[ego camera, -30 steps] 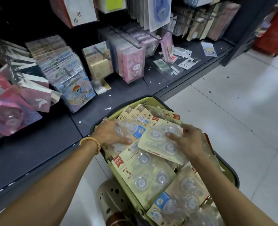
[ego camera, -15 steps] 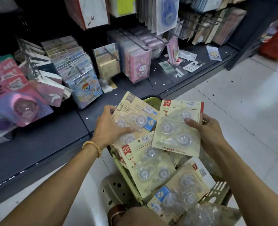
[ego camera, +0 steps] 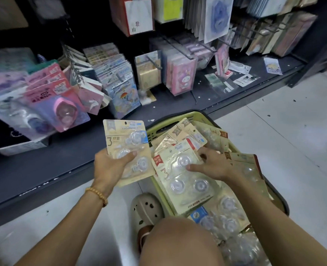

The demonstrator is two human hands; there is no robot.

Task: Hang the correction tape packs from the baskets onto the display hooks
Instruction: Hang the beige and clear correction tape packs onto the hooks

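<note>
My left hand (ego camera: 110,166) grips a beige correction tape pack (ego camera: 127,141) upright, just left of the green basket (ego camera: 155,132), thumb across its clear blisters. My right hand (ego camera: 211,164) is down in the basket, fingers curled round the edge of another beige three-piece pack (ego camera: 180,175) lying on top of the pile. Several more packs (ego camera: 212,139) fill the basket. Black display hooks (ego camera: 175,47) stick out from the shelving above, some bare, some loaded with stationery.
A dark low shelf (ego camera: 59,156) runs along the left and back, carrying hanging notebooks, sticker packs (ego camera: 123,96) and pink tape packs (ego camera: 62,110). My knee (ego camera: 180,242) and a beige clog (ego camera: 145,208) are in front of the basket. White tiled floor (ego camera: 283,131) lies to the right.
My left hand kept its pack and turned it upright, left of the basket. My right hand went back down into the basket onto a pack on the pile.
</note>
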